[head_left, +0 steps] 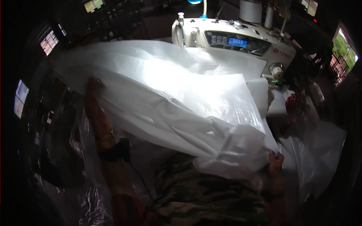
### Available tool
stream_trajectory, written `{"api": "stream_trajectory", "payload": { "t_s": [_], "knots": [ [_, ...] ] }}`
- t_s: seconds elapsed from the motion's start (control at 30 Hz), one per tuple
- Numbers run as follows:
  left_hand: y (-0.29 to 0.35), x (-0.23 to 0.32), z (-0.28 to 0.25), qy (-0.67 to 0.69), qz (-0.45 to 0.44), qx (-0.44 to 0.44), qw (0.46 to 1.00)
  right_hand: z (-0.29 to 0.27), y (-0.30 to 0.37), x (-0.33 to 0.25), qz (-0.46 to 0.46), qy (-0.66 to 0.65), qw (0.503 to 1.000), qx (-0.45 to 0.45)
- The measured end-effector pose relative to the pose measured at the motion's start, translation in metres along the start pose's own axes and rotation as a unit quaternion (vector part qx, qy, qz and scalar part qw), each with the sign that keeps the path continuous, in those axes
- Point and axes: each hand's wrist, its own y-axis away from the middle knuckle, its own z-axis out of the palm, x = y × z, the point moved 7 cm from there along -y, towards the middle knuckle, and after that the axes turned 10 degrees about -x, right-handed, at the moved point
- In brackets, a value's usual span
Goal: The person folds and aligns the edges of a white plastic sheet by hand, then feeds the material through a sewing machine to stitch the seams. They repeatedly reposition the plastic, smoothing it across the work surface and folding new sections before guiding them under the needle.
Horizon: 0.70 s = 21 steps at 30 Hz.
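Note:
A large white woven plastic sheet (151, 109) is spread between my hands, with folds along its near edge and a bright glare in the middle. My right hand (276, 160) is closed in a pinch on its near right corner. At the sheet's left edge, my left hand (95, 87) is dark and slightly blurred, its fingers closed on the material. Behind the sheet stands a white sewing machine (226, 34) with a lit blue display; the sheet covers its lower part, so the needle area is hidden.
Thread cones (250, 11) stand behind the machine. A bundle of red material (296, 105) lies right of the sheet. More white sheeting (315, 158) hangs at the right, and clear crinkled plastic (92, 201) is at the lower left. A cord runs by my left forearm.

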Motion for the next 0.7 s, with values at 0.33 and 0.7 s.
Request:
{"api": "stream_trajectory", "payload": {
  "t_s": [0.33,0.7],
  "knots": [
    [-0.013,0.012,-0.036,-0.164,0.087,0.028,0.982,0.119,-0.036,-0.174,-0.211,0.02,0.957,-0.198],
    [0.158,-0.06,-0.199,-0.125,-0.087,0.267,0.951,0.36,-0.178,-0.278,-0.191,-0.017,0.869,-0.457]
  ]
}}
